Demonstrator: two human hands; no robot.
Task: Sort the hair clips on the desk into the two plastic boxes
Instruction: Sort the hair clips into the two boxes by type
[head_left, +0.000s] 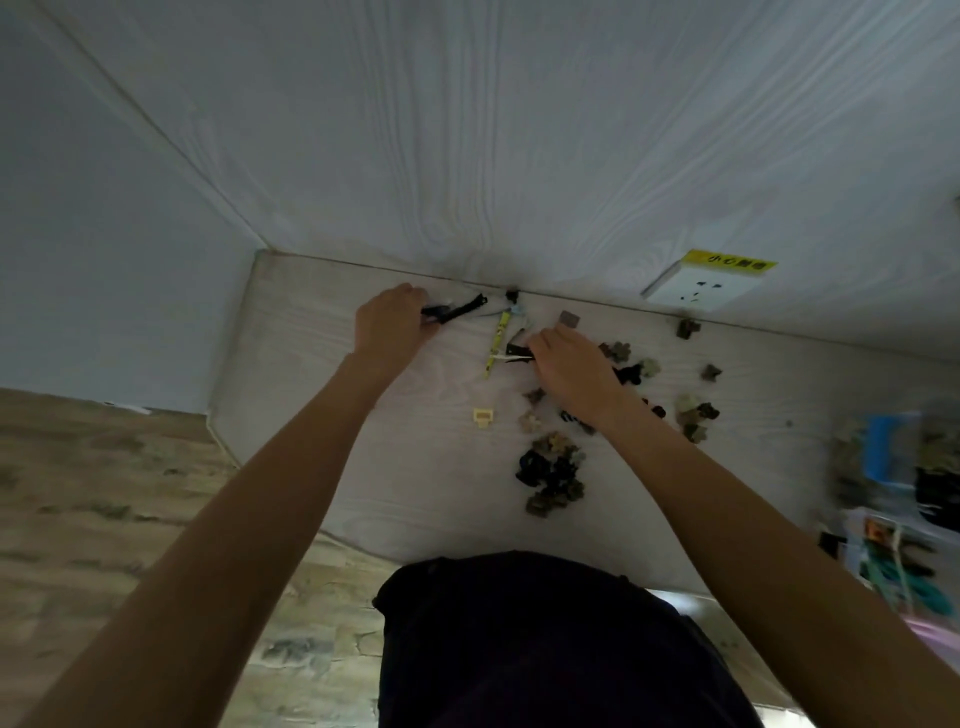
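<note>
A pale wood-grain desk (395, 467) is seen from above, set against a wall of the same pale grain. Toward the far left of the desk, the left hand (390, 325) is curled around long black hair clips (457, 310), which jut out to the right of the fingers. Just to the right, a yellow clip (497, 343) lies lengthwise on the desk, with a small cream clip (482, 417) nearer the person. The right hand (569, 364) is laid over the scattered clips, and a black-and-white clip (517, 354) is pinched at its fingertips. Small brown, beige and black claw clips are strewn around and beneath that hand, and a denser pile of claw clips (551, 475) is gathered nearer the desk's front edge. A white wall socket (698, 291) with a yellow label is fixed above the desk. At the far right, 2 plastic boxes (893, 467) are blurred; clips appear inside them, though details cannot be made out.
</note>
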